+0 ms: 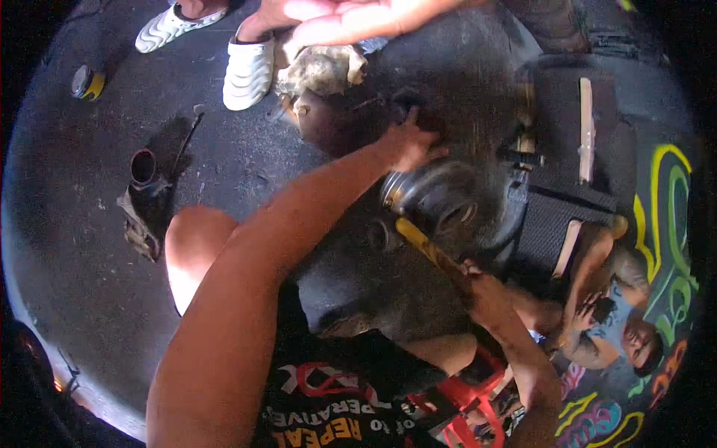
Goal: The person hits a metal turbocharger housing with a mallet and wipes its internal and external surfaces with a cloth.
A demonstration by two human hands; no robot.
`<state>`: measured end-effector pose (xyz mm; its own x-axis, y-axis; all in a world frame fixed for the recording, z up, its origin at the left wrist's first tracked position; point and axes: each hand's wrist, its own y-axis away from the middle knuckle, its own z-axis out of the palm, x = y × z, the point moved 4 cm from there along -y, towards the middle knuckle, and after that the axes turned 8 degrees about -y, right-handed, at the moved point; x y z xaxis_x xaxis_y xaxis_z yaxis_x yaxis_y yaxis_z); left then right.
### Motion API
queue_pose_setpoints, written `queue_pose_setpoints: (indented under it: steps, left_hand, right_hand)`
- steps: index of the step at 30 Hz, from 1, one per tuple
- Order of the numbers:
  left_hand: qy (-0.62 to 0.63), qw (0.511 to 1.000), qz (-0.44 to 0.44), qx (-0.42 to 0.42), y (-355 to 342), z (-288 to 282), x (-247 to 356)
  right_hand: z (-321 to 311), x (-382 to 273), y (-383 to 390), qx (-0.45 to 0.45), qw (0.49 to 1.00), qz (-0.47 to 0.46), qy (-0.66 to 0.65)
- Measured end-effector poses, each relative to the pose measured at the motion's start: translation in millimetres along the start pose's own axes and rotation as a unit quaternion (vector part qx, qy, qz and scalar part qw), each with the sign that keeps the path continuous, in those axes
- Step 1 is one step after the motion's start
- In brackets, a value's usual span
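Note:
My left hand point(414, 143) reaches forward with fingers apart over a dark surface, just beyond a round metal piece with a shiny ringed rim point(418, 190). It seems to hold nothing. In my right hand point(476, 281) is a long yellow handle-like stick point(424, 243), its rounded end pointing toward the metal piece. What the stick belongs to is hidden by my fingers. Past my left hand lies a crumpled, stained pale cloth point(321, 71). Another person's hand point(340, 22) is held out above that cloth, palm showing.
White shoes point(249, 75) of that person stand at the far side. On the left are a yellow-banded can point(89, 84), a dark open cylinder point(143, 166) and a grimy rag point(138, 224). A black seat with pale wooden strips point(585, 131) and a seated person point(624, 321) are right.

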<state>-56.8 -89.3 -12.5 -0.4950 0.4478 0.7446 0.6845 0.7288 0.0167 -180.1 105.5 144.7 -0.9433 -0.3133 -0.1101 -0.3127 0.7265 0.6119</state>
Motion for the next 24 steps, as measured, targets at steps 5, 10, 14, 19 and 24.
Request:
queue_pose_setpoints:
  steps: [5, 10, 14, 19, 24]
  left_hand:
    - [0.003, 0.996, 0.044, 0.072, -2, 5, 5]
    - [-0.025, 0.995, -0.031, 0.092, -1, -3, -7]
    - [0.235, 0.938, -0.14, 0.214, 34, -9, 16]
    - [0.001, 0.947, -0.142, 0.288, 176, 36, 97]
    - [-0.084, 0.97, 0.182, 0.135, 158, 158, 177]
  right_hand:
    - [-2, -26, -56, -0.205, 0.967, 0.1, 0.112]
    - [-4, -26, -63, -0.135, 0.988, 0.079, -0.015]
    - [-21, -25, -70, -0.13, 0.99, 0.051, -0.021]
    - [-49, -35, -25, -0.033, 0.994, -0.106, 0.023]
    - [-16, -54, -111, -0.137, 0.973, -0.062, 0.173]
